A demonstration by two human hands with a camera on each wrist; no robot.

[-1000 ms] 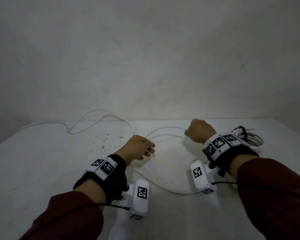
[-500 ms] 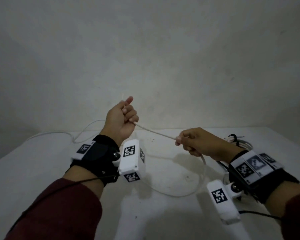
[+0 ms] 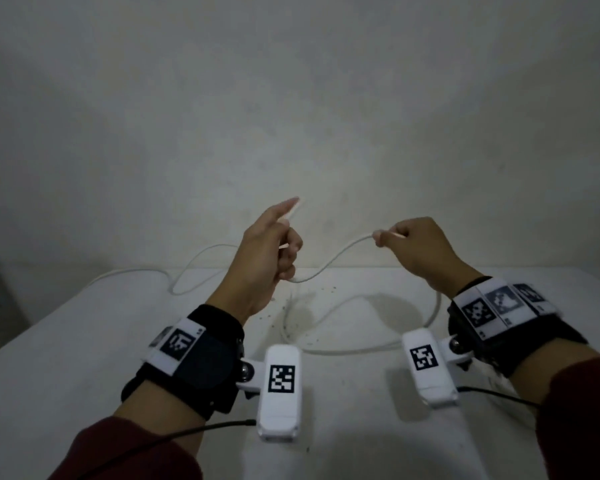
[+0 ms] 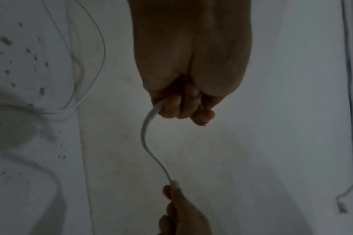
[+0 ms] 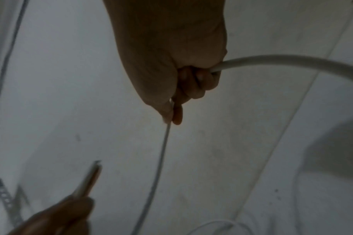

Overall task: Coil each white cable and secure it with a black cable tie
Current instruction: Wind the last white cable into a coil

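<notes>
Hands have drawn closer together since half a second ago. The left hand point(image 3: 269, 252) is lifted higher, fingers curled round the white cable point(image 3: 329, 261) near its free end, which pokes out past the raised forefinger. The right hand point(image 3: 420, 249) pinches the cable further along. The stretch between them, taut before, now sags in a soft curve: slack for a first loop, I'd judge. Beyond, the thin, pliant cable trails in loose bends across the white table point(image 3: 66, 358) toward the wall.

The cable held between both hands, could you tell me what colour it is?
White; the cable shows best in the head view.
</notes>
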